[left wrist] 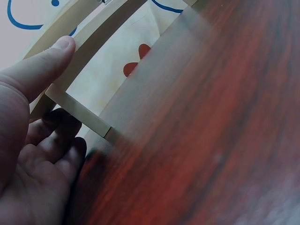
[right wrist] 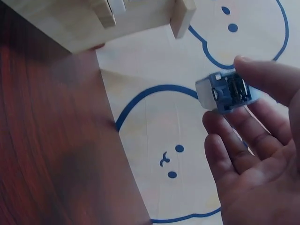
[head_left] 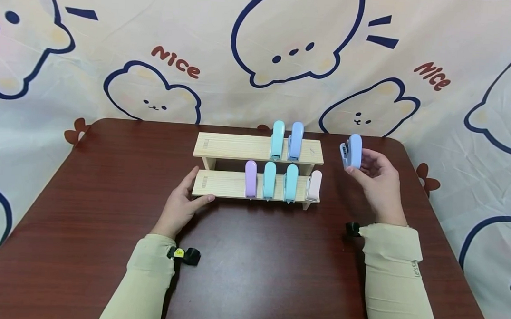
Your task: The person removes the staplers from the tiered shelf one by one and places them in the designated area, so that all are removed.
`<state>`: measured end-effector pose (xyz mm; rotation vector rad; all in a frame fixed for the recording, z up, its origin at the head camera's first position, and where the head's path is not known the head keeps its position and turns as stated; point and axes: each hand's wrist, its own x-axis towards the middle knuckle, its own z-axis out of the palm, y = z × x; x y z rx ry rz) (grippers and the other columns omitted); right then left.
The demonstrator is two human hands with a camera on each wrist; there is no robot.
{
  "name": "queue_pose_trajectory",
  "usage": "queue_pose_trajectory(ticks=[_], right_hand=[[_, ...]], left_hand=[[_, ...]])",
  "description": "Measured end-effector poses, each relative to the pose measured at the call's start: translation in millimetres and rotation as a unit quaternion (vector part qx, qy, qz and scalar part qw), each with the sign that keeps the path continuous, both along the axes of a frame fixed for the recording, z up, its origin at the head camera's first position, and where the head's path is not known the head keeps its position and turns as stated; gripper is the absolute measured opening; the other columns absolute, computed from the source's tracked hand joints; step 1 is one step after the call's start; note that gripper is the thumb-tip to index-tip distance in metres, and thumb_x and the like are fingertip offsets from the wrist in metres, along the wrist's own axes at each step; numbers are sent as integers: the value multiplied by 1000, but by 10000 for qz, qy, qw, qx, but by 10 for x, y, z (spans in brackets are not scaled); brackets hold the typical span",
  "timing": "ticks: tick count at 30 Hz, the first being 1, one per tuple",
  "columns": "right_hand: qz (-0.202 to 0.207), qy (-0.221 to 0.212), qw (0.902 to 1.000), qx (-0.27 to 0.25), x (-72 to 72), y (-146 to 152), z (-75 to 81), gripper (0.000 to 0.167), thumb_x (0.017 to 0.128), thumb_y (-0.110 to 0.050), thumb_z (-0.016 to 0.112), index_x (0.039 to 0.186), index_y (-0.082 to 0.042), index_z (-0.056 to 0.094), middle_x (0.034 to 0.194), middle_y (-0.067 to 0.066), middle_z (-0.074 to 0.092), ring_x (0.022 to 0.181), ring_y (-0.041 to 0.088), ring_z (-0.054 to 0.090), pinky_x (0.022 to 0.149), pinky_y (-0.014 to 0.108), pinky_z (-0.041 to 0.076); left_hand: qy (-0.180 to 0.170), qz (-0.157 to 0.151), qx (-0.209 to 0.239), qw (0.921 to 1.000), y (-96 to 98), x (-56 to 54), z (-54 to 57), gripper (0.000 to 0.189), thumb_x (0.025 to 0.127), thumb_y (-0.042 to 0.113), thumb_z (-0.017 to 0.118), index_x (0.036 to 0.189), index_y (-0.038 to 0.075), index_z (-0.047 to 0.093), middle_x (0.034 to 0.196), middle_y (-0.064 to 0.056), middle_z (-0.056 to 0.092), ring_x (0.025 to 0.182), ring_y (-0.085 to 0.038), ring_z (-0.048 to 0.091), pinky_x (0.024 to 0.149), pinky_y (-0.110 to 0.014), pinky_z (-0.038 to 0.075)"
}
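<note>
To the right of the wooden two-step rack [head_left: 228,146], my right hand [head_left: 381,186] holds up a blue mini stapler [head_left: 355,152] between thumb and fingers. In the right wrist view the end of this stapler [right wrist: 228,91] faces the camera. My left hand [head_left: 177,208] grips the left end of the rack's lower step [head_left: 224,184], thumb over the front edge and fingers underneath. On the upper step stand a teal stapler [head_left: 277,139] and a blue stapler [head_left: 296,141]. Along the lower step are a purple stapler [head_left: 251,178], two teal ones and a pale pink stapler [head_left: 314,186].
The rack stands near the far edge of a dark brown table [head_left: 86,209]. A cloth [head_left: 215,98] with cartoon drawings hangs behind the table and along both sides. Each wrist wears a small black camera, such as the left wrist camera [head_left: 191,256].
</note>
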<state>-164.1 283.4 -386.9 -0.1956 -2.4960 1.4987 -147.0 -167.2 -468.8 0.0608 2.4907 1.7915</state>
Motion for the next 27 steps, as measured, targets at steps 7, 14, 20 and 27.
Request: queue_pose_trajectory(ticks=[7, 14, 20, 27], right_hand=[[-34, -35, 10000, -79, -16, 124, -71, 62, 89, -30, 78, 144, -17, 52, 132, 6, 59, 110, 15, 55, 94, 23, 46], [-218, -209, 9994, -152, -38, 234, -121, 65, 90, -28, 77, 147, -17, 49, 138, 7, 56, 113, 15, 55, 97, 24, 47], [-332, -196, 9989, -270, -73, 319, -218, 62, 90, -23, 78, 145, -15, 50, 132, 7, 58, 110, 12, 56, 91, 15, 47], [-518, -333, 9973, -409, -103, 411, -347, 60, 91, -19, 77, 144, -14, 51, 133, 6, 58, 109, 11, 56, 87, 12, 47]], left_hand=[[99, -51, 52, 9999, 23, 3, -24, 98, 88, 23, 80, 162, 11, 17, 161, -11, 32, 147, -21, 28, 118, -45, 24], [263, -109, -139, 9995, 25, 2, -3, 97, 89, 26, 79, 162, 10, 16, 165, -10, 23, 150, -19, 18, 120, -45, 19], [221, -108, -123, 9996, 17, -3, 0, 97, 89, 27, 79, 162, 10, 16, 164, -10, 24, 150, -20, 19, 120, -45, 19], [153, -89, 6, 9998, 0, -6, -15, 97, 89, 23, 79, 162, 12, 16, 164, -8, 26, 149, -20, 23, 119, -46, 22]])
